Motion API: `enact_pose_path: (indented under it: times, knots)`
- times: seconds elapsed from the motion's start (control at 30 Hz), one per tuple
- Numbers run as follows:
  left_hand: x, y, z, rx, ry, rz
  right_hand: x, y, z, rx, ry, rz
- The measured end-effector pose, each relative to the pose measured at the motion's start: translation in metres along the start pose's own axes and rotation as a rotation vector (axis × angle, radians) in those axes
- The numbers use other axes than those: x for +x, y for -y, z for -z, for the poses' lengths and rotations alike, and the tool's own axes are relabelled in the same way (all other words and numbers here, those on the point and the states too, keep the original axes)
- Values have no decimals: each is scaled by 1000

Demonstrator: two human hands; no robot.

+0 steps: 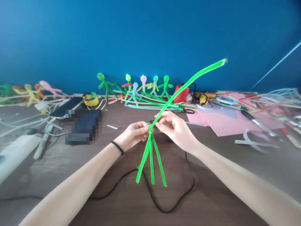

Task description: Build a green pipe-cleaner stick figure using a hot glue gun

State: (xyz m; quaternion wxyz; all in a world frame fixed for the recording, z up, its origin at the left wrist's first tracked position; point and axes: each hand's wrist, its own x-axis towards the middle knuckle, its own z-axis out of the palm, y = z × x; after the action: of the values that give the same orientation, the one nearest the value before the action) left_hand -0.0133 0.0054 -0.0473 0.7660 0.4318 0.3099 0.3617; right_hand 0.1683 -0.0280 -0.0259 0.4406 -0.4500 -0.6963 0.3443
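Several green pipe cleaners (151, 160), twisted knot (151, 128) pinched in left hand (135, 134), long stem (191, 80) gripped by right hand (179, 130), fuzzy figures (166, 82) near the desk's (211, 194) far edge.

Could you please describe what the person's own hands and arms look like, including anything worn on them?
The left hand is ungloved, with a thin, plain black band around the wrist. The right hand is ungloved too, with nothing visible on its wrist. No sleeves are in view.

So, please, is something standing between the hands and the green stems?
Nothing visible: left hand and right hand both have fingers on the green stems. The black cord lies on the table, not between them.
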Motion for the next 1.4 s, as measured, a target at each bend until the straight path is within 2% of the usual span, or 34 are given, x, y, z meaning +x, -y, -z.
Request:
enact_pose_path:
  times: [0.17,0.37,0.57,0.9,1.03,1.23,1.4]
  knots:
    - [0,2,-4,77,-12,-1,-5,8,-3,54,-42,91]
    - [-1,1,-5,128,-41,-39,-8,9,-2,94,-72,115]
    - [-2,0,-6,56,-68,-65,-8,7,0,160,-56,117]
    - [-3,-2,-8,-64,-11,-68,1,-5,1,322,-55,-35]
    - [-4,-3,-11,-100,27,-79,1,-12,-1,438,6,-98]
    - [-6,-2,-16,-120,51,-74,-1,-10,-6,719,119,-232]
    - [-7,-1,-16,-116,104,-64,-1,-12,-7,804,179,-271]
